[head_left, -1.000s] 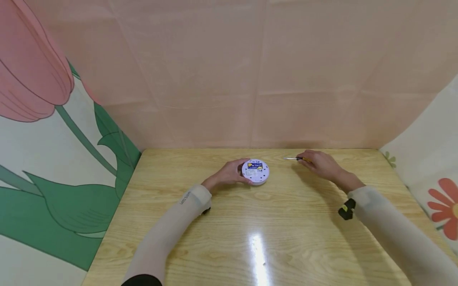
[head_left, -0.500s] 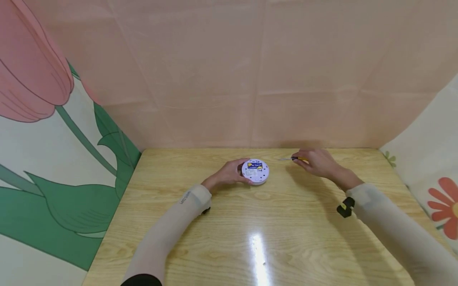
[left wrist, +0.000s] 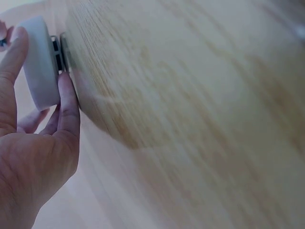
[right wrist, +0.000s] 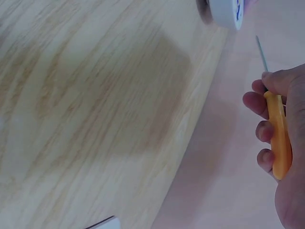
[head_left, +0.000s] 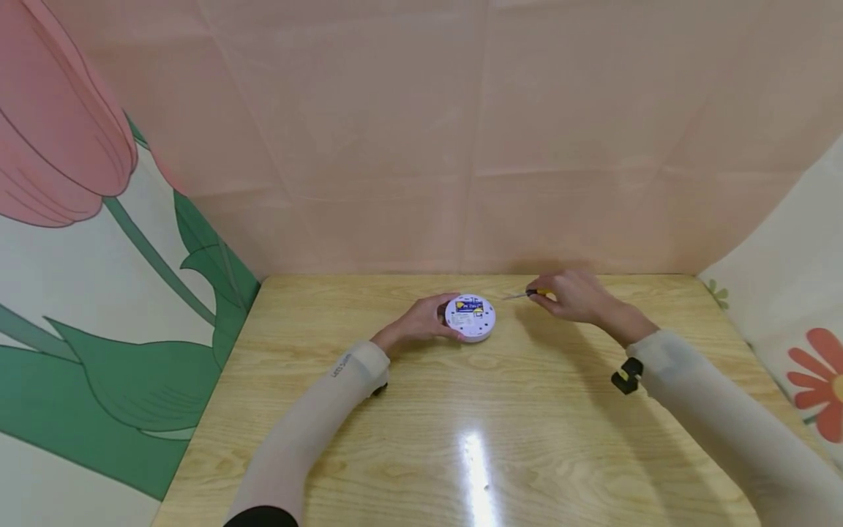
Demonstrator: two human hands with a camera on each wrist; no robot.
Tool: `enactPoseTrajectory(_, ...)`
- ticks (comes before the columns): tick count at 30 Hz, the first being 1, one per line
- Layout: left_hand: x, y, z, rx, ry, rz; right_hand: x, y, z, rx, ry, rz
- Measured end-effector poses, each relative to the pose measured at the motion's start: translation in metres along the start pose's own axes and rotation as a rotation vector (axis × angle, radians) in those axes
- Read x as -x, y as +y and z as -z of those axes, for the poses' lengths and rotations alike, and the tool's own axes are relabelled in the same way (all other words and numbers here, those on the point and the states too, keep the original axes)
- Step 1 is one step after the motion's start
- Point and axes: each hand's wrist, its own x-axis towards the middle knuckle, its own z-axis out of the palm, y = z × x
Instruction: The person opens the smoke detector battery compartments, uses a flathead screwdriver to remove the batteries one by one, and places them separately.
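Observation:
My left hand grips the left side of a round white device, thumb at the near side and fingers at the far side. The device's upper face carries a blue-and-yellow label and small dark holes. In the left wrist view dark parts show beneath the white casing, near the wooden surface. My right hand holds a screwdriver with a yellow-orange handle. Its thin metal shaft points left, and its tip stands a little apart from the device's right edge.
The wooden table spreads out under both arms, with a light glare near its front. A pinkish cloth backdrop rises at the table's back edge. Printed flower panels stand at both sides. A black wrist camera hangs under the right cuff.
My right hand has moved left with the screwdriver, bringing its tip closer to the round white device. The left hand and the device stay in place.

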Motion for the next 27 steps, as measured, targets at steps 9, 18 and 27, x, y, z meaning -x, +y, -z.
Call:
enactPoseTrajectory(9, 0.0, 0.0, 0.0, -0.002, -0.002, 0.001, -0.015, -0.011, 0.006, 0.074, -0.049, 0.031)
enactPoseTrajectory(18, 0.001, 0.001, 0.0, 0.033, -0.002, 0.005, -0.023, -0.017, 0.005, 0.08, -0.08, 0.034)
enactPoseTrajectory(27, 0.001, 0.001, 0.0, 0.022, 0.0, -0.006, -0.035, -0.022, 0.004, 0.112, -0.092, 0.058)
